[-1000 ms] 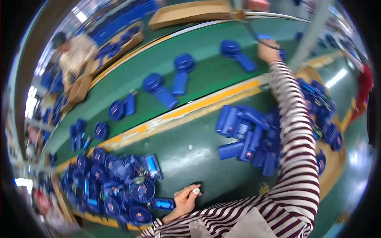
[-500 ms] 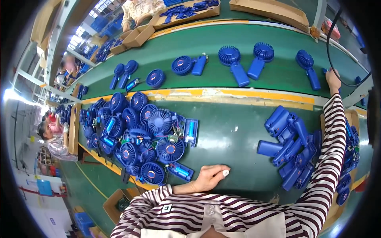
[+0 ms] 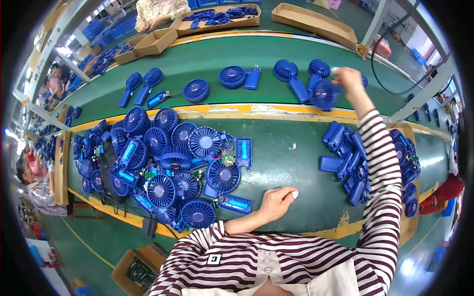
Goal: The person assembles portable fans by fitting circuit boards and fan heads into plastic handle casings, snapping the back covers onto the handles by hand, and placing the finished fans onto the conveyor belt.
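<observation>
My right hand [image 3: 349, 81] is over the conveyor belt, closed on a blue handheld fan [image 3: 324, 95] that is blurred by motion. The held fan's round head hangs in front of another fan [image 3: 319, 69] lying on the belt and partly covers it. My left hand [image 3: 276, 203] rests on the green workbench [image 3: 281, 163], fingers curled in and nothing visible inside. White covers show on a fingertip of each hand. To its left is a heap of opened fans [image 3: 163, 153] with batteries, wires and small circuit boards; to its right lies a pile of blue handle shells [image 3: 345, 158].
More fans and fan parts lie spaced along the green belt [image 3: 212, 111]. Across it stand cardboard trays [image 3: 316, 23], one holding blue parts, beside a co-worker [image 3: 155, 14]. A black cable [image 3: 377, 74] hangs by the metal post at right. A carton [image 3: 129, 269] sits below the bench.
My right hand has come back leftward from the far right of the belt, now carrying a fan. My left hand stays on the bench. The whole view has shifted a little.
</observation>
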`<state>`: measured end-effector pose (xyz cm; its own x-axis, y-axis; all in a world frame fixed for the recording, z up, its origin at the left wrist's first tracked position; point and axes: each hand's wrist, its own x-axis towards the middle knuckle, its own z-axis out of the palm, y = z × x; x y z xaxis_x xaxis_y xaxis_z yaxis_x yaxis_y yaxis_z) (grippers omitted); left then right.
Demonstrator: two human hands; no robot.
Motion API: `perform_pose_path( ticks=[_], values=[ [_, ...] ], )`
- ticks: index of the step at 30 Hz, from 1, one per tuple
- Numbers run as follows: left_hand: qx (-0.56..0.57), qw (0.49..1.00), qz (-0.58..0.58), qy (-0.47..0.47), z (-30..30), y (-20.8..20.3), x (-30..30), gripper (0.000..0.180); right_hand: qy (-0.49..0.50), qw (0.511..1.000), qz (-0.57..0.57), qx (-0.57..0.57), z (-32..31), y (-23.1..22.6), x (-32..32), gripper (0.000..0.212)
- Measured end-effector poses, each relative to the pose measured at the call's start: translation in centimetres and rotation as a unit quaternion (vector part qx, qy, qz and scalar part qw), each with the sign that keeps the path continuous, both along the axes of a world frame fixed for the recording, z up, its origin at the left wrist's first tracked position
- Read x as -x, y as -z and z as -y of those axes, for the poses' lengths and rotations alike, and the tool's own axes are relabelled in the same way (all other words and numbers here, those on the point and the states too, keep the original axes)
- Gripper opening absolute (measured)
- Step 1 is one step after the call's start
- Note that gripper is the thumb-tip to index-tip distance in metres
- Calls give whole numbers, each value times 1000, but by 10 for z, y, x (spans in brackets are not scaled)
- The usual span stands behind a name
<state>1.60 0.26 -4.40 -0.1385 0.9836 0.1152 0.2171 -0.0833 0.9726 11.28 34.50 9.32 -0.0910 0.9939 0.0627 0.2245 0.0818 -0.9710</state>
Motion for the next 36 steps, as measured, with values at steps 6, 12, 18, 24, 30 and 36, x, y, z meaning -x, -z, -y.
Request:
perform_pose_path(
  ticks=[6,12,18,24,30,36],
  values=[
    [53,984,143,87,9,-10,6,19,-45,931,356,-62,10,28,143,33],
    [-68,996,0,65,11,1,3,18,-160,830,507,-169,-2,72,210,38],
    [-64,996,-32,48,11,5,-2,17,-278,767,540,-210,-21,72,218,63],
    [-60,997,-36,38,13,7,4,16,-345,721,584,-141,-4,58,233,54],
    [-71,996,-19,47,12,7,4,16,-191,791,551,-186,23,65,209,31],
    [-15,997,-61,53,13,11,7,14,-113,867,433,-221,60,17,153,23]
  ],
)
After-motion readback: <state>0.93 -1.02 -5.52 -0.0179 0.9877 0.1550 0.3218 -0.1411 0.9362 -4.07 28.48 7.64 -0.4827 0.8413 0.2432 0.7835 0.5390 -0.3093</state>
